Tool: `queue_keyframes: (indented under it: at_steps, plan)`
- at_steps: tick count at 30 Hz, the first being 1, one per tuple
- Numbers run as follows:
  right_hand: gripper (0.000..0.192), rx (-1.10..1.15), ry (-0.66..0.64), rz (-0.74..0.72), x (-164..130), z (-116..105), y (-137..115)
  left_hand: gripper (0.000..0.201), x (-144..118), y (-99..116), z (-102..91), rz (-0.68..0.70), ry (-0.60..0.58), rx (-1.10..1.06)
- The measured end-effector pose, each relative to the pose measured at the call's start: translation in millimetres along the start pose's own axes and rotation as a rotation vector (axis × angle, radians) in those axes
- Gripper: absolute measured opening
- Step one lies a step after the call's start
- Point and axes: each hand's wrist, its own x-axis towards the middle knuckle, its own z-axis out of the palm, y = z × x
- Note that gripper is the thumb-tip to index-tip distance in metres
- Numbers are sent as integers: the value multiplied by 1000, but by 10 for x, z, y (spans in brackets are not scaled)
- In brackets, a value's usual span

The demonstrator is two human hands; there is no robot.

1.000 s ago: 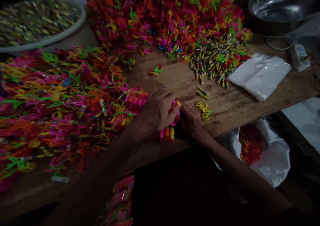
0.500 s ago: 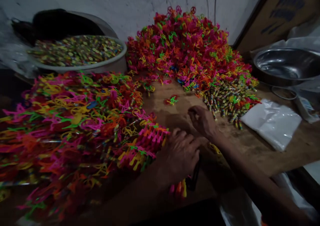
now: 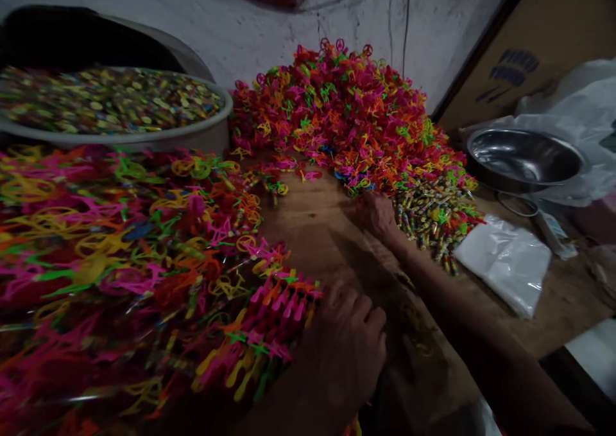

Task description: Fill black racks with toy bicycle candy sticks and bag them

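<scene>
My left hand (image 3: 347,341) rests near the table's front edge, its fingers curled over a stacked bundle of pink, orange and yellow plastic pieces (image 3: 269,333). My right hand (image 3: 380,216) is stretched out across the wooden table (image 3: 327,230). It lies at the foot of a tall heap of bright plastic pieces (image 3: 351,115), next to a pile of small wrapped rolls (image 3: 428,214). The right hand's fingers are dim and partly hidden, so its grip is unclear.
A wide spread of plastic pieces in clear wrap (image 3: 120,243) covers the left side. A round basin of small coloured discs (image 3: 110,108) stands at the back left. At the right are a steel bowl (image 3: 524,160) and folded clear bags (image 3: 505,262).
My right hand has left the bundle and reached forward to the foot of the heap. My head has lifted, so the wall and basin show. The left hand stays on the bundle.
</scene>
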Motion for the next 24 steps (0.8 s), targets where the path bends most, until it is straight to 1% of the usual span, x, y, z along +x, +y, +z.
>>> queue_keyframes:
  at_steps: [2, 5, 6, 8, 10, 12, 14, 16, 19, 20, 21, 23, 24]
  plan:
    - [39, -10, 23, 95, 215, -36, 95, 18, 6, -10, 32, 0, 10, -6]
    - [51, -64, 26, 166, 492, 32, 94, 19, 16, -28, 64, -3, -1, 0]
    - [49, -85, 22, 171, 547, 80, 76, 19, 18, -32, 63, -2, -7, 2]
    - [40, -120, 24, 139, 588, 181, 43, 19, 20, -33, 46, -9, -22, -2]
    - [36, -146, 35, 69, 547, 246, 37, 20, 20, -26, 18, -23, -40, -13]
    - [35, -156, 48, 15, 454, 234, 69, 20, 16, -18, -4, -31, -47, -24]
    - [33, -144, 60, -23, 342, 141, 134, 19, 12, -14, -8, -18, -26, -25]
    - [30, -96, 73, -87, 227, 0, 211, 18, 8, -18, 4, 10, 11, -12]
    - [27, 72, 105, -206, 72, -193, 316, 17, 8, -31, 29, 41, 60, 6]
    - [26, 142, 129, -212, 32, -238, 347, 17, 9, -36, 35, 43, 65, 7]
    - [24, 210, 161, -184, 0, -273, 376, 17, 10, -41, 38, 44, 64, 7]
    - [24, 340, 215, -68, -41, -324, 432, 19, 10, -50, 39, 39, 55, 4]
    - [24, 408, 221, -3, -53, -344, 461, 19, 9, -55, 39, 40, 54, 2]
